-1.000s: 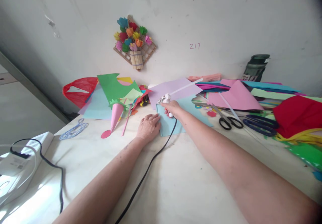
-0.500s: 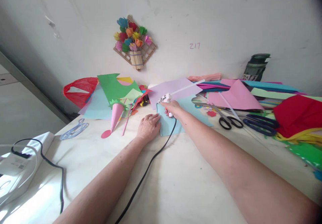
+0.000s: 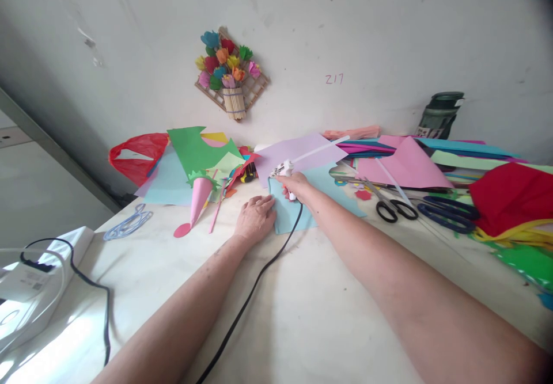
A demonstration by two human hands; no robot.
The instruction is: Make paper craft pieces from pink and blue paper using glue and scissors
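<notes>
In my right hand [image 3: 295, 185] is a white glue gun [image 3: 285, 168] with a long glue stick [image 3: 322, 149] poking out of its back. Its metal nozzle points left, over the far left edge of a light blue sheet of paper [image 3: 287, 218]. My left hand [image 3: 256, 218] lies flat on the table, its fingertips at the left edge of that sheet. Behind the gun is a lilac sheet [image 3: 276, 152]. A pink paper cone [image 3: 200, 197] with a green fringe stands left of my left hand, beside a red paper disc [image 3: 182, 230].
Black-handled scissors [image 3: 391, 210] and blue-handled scissors [image 3: 453, 210] lie to the right, near red fabric-like material [image 3: 514, 197]. A black cord [image 3: 254, 289] runs from the gun toward me. A power strip [image 3: 64, 251] sits at left. A dark bottle [image 3: 440, 116] stands by the wall.
The glue gun and its stick have shifted very slightly to the left. My left hand has stayed in place.
</notes>
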